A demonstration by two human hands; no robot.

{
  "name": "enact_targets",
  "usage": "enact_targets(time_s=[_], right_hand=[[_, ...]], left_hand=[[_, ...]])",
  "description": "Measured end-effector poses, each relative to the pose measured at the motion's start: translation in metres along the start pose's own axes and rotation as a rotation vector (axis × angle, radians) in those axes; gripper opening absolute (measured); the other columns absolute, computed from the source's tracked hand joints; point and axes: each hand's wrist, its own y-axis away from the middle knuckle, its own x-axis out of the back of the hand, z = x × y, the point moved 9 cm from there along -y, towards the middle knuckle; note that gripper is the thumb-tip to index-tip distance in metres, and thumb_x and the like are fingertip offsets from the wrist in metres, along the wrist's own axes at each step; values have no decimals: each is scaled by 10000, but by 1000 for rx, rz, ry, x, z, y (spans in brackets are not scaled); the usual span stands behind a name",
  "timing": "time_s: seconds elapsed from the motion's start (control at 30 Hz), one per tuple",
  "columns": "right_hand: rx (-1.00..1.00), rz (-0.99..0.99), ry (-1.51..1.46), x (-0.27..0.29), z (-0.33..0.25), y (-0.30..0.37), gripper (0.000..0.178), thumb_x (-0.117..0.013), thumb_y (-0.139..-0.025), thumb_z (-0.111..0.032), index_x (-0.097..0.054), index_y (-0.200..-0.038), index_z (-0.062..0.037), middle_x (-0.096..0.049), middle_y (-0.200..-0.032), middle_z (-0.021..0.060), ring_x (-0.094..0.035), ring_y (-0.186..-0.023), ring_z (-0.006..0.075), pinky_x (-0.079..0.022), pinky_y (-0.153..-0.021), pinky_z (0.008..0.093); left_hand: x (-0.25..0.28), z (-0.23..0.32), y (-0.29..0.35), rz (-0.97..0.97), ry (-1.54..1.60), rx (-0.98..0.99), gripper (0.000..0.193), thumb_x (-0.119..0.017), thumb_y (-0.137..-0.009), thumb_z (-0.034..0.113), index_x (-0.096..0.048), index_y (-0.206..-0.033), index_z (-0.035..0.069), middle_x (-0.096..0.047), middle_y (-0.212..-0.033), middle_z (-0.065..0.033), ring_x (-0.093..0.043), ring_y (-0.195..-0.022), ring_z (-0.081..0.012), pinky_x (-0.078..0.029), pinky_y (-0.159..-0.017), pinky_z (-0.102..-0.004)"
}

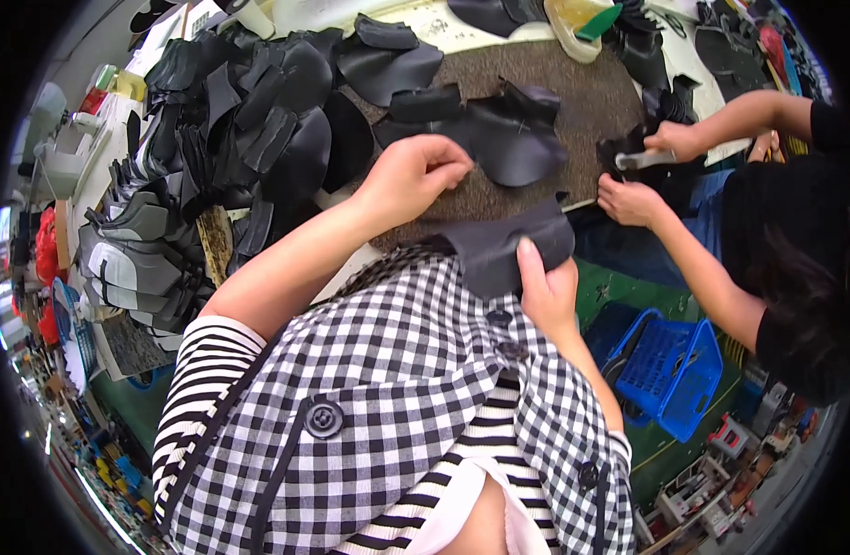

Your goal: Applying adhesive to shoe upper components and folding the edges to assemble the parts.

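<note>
My right hand (551, 289) grips a black leather shoe-upper piece (504, 242) at the table's near edge, its thumb pressed on top. To the left, my left hand (419, 176) hovers over the brown table mat (587, 88) with thumb and fingers pinched together; whatever may be between them is too small to make out. Just beyond it, more black upper pieces (515, 139) lie curved on the mat. Their far neighbour is a wide curved black piece (388, 69).
Heaped black pieces (300, 129) crowd the table's left, beside stacked grey-and-black parts (133, 250). A shallow tub (577, 28) with a green scraper stands at the back. On the right, a co-worker's hands (642, 199) hold a pale-handled tool and black material. A blue basket (684, 375) sits below.
</note>
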Motion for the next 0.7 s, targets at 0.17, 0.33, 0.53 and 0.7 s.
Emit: enact_targets(time_s=[0.17, 0.33, 0.53, 0.7], right_hand=[[-62, -41, 52, -5, 10, -7, 239, -525, -979, -186, -633, -904, 14, -650, -770, 143, -636, -716, 259, -487, -679, 370], [-45, -60, 173, -6, 2, -10, 225, -552, -950, -200, -634, -934, 9, -659, -819, 185, -654, -759, 346, -497, -695, 409], [-82, -90, 136, -9, 3, -12, 221, -564, -934, -197, -636, -948, 12, -669, -838, 191, -662, -770, 337, -502, -700, 394], [-194, -130, 8, -9, 13, -13, 214, -573, -929, -179, -646, -919, 23, -684, -795, 130, -653, -723, 216, -499, -681, 340]], left_hand=[[-33, 53, 22, -234, -170, -81, 163, -732, -852, 110, -673, -955, -3, -673, -842, -51, -640, -750, -97, -518, -669, -250], [-39, 55, 31, -283, -140, -4, 177, -728, -851, 108, -676, -964, -18, -697, -813, -73, -655, -733, -107, -523, -655, -250], [-41, 29, 30, -281, 18, 131, 176, -704, -858, 102, -687, -959, -41, -716, -840, -85, -668, -745, -124, -529, -674, -261], [-46, 6, 30, -331, 307, 332, 152, -697, -860, 98, -696, -955, -22, -699, -831, -44, -631, -719, -101, -513, -675, -246]])
